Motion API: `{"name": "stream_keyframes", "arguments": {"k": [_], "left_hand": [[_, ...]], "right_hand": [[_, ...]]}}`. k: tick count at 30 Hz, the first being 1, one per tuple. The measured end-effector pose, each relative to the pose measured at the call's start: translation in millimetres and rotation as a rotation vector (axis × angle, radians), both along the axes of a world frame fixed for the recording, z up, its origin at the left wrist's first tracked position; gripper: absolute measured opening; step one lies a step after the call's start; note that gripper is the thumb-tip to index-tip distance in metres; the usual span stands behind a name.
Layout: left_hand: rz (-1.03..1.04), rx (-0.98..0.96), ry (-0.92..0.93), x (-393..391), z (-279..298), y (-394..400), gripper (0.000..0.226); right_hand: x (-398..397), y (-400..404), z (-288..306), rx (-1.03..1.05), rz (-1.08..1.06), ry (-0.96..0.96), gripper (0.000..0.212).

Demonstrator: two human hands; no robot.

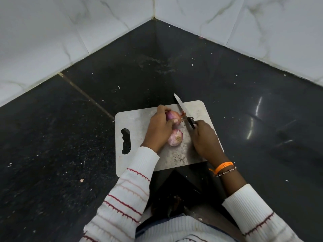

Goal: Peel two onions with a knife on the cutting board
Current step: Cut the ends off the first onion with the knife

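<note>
One head-worn camera looks steeply down and forward from above the person's chest, close over the cutting board point(136, 123), its wide lens reaching the tiled wall corner point(153, 18) beyond.

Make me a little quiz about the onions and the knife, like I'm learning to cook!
1. True or false: both onions lie on the board.
2. Which hand holds the knife?
A. left
B. right
C. neither
3. Fill in: the left hand grips the ____ onion, the one farther from the person.

Key
1. True: the far onion and the near onion both rest on it.
2. B: the right hand grips the handle, and the blade sits at the far onion's tip.
3. far
</note>
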State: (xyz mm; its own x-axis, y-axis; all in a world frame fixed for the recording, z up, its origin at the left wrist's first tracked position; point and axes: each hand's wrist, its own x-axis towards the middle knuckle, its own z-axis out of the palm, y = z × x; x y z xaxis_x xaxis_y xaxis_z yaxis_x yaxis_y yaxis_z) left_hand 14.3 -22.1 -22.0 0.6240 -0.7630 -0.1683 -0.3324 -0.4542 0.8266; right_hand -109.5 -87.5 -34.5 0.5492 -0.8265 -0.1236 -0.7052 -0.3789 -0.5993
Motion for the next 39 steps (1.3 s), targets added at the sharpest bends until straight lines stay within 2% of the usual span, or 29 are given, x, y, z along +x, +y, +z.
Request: {"name": "stream_keyframes", "arguments": {"k": [5,9,14,17,22,30,39], "left_hand": [[0.02,0.013,-0.113,-9.6,-5.0,-2.8,0.033],[0.087,-0.056,-0.214,-16.3,-5.9,-3.4,0.029],[0.095,-0.015,-0.272,-16.4,-5.4,-3.0,0.044],[0.15,-0.014,-0.25,-16.0,-3.5,-5.3,0.038],[0.195,-0.018,-0.112,-13.1,-2.8,-7.5,0.035],[0.184,-0.043,-0.118,-12.8,2.4,-6.6,0.036],[0.238,-0.071,-0.094,-17.8,-1.6,-11.0,0.04]], "right_hand": [[-2.5,0.8,5.1,0.284,-0.131,-0.257,0.021],[-5.6,7.2,8.5,0.306,-0.128,-0.311,0.019],[-8.8,15.2,12.3,0.194,-0.039,-0.21,0.029],[-11.5,17.4,12.8,0.18,-0.026,-0.185,0.029],[-11.1,19.9,15.3,0.118,0.01,-0.164,0.029],[-10.3,23.0,16.0,0.056,0.059,-0.096,0.028],[-3.0,36.8,29.0,-0.047,0.113,0.129,0.021]]}}
